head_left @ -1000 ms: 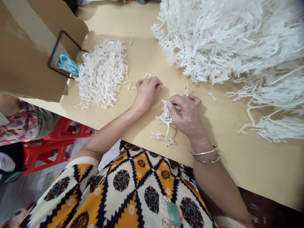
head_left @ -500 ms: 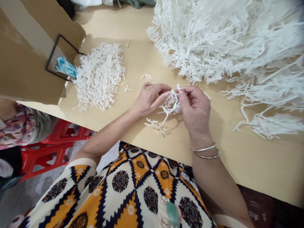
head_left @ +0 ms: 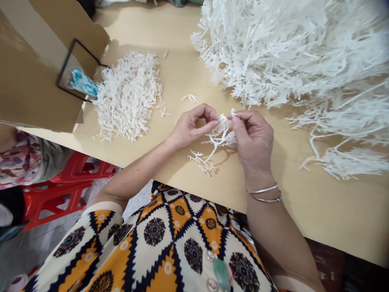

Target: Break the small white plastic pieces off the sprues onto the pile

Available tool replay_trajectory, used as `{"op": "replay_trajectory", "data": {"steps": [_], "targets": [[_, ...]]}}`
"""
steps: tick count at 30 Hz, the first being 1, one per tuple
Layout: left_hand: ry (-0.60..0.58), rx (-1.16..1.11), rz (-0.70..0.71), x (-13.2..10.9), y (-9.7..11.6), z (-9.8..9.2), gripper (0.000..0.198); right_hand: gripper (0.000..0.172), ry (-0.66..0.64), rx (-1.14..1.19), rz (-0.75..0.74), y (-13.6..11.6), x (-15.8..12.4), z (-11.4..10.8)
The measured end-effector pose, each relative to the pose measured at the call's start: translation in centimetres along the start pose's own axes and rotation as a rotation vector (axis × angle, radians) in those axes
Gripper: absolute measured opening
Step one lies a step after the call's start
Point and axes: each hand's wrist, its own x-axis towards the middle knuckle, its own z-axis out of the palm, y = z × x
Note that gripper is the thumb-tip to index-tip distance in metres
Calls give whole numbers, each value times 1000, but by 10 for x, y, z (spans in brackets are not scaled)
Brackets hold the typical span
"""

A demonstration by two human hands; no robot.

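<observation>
A white branched plastic sprig (head_left: 219,140) hangs between my two hands, its lower twigs spreading just over the tabletop. My right hand (head_left: 255,142) pinches its stem between thumb and forefinger, and a curled white end pokes up above the thumb. My left hand (head_left: 192,125) is closed in a pinch, thumb and forefinger meeting at the sprig's left side. Whatever small part lies between those left fingertips is mostly hidden. To the left lies a heap of short white twig pieces (head_left: 127,97). A few loose bits (head_left: 189,98) rest beyond my left hand.
A large mound of white branched sprigs (head_left: 288,52) covers the table's far right. At left stand a cardboard box (head_left: 36,69) and a black wire frame (head_left: 68,61) beside a blue-and-white packet (head_left: 83,83). Red stools (head_left: 57,202) and a seated person (head_left: 21,160) are below left.
My right hand has shifted slightly right, and the left forefinger is more arched. A little more of the sprig's upper end shows between my hands. The heaps look unchanged.
</observation>
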Motion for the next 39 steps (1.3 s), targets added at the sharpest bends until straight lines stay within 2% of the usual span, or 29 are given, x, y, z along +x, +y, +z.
{"op": "replay_trajectory", "data": {"steps": [9, 16, 21, 26, 29, 34, 37, 39], "targets": [[-59, -105, -47, 0, -3, 4, 40, 18, -34, 165, 82, -8, -2, -1], [-18, -229, -59, 2, -2, 3, 33, 22, -30, 231, 120, -14, 0, -4], [-8, -260, -71, 2, -5, 4, 33, 32, -181, 311, 169, -8, 2, -5], [-46, -154, 0, 2, 1, 0, 33, 9, -170, 217, 208, -10, 3, -3], [-56, -117, 2, 1, 4, -1, 35, 11, -161, 194, 227, -15, 3, -4], [-13, -138, -45, 1, -2, 0, 32, 13, -176, 192, 221, -16, 3, -5], [-3, -39, -27, 1, -4, 0, 29, 14, -191, 151, 202, -15, 3, -6], [50, 101, 8, 1, -3, 1, 23, 14, -217, 110, 171, -15, 2, -5]]}}
